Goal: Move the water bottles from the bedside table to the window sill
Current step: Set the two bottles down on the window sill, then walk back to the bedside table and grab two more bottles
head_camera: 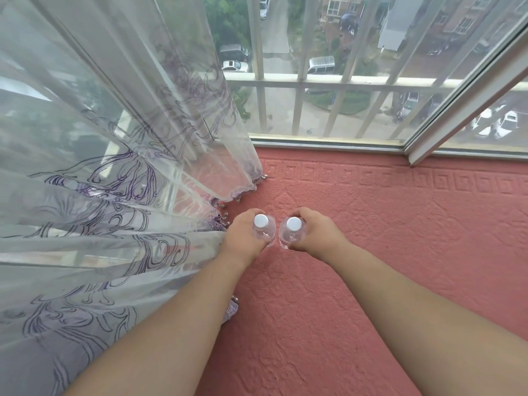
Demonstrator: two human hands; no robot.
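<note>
Gripping one clear, white-capped bottle each, left hand [243, 234] and right hand [314, 234] hold them upright.

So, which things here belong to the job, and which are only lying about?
Job: left bottle in left hand; right bottle in right hand; window sill.
Lying about: sheer curtain, window bars.

Two bare forearms reach in from the bottom edge, with no sleeves showing on either. The left hand [245, 235] and right hand [313, 231] are bare. Both wrists are bare too.
</note>
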